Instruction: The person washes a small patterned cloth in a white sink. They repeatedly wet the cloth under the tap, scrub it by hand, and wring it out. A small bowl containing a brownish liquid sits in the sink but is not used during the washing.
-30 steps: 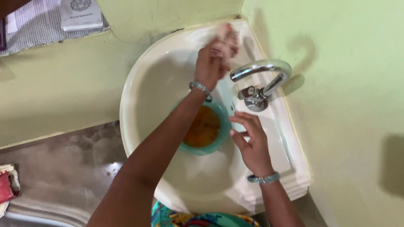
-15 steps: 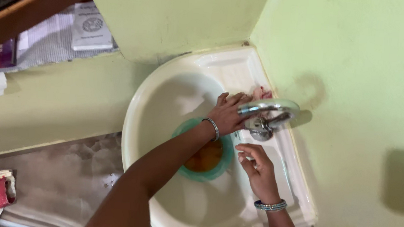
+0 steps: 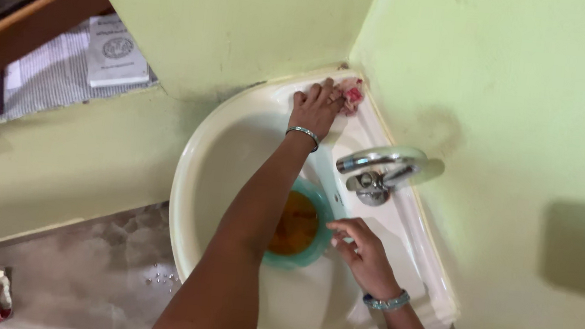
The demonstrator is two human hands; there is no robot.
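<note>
A home washroom corner: white wall-mounted basin (image 3: 198, 177), chrome tap (image 3: 378, 169), pale green painted walls (image 3: 513, 100).

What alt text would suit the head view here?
Seen from above, the left hand presses a pink cloth on the back corner of a white sink. The right hand touches a green bowl below the metal tap.

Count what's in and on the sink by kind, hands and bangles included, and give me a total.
Hands: 2, left hand and right hand
Bangles: 2, silver bangle and beaded bangle
Green bowl: 1
Chrome tap: 1
Pink scrubber: 1
Total: 7
</note>
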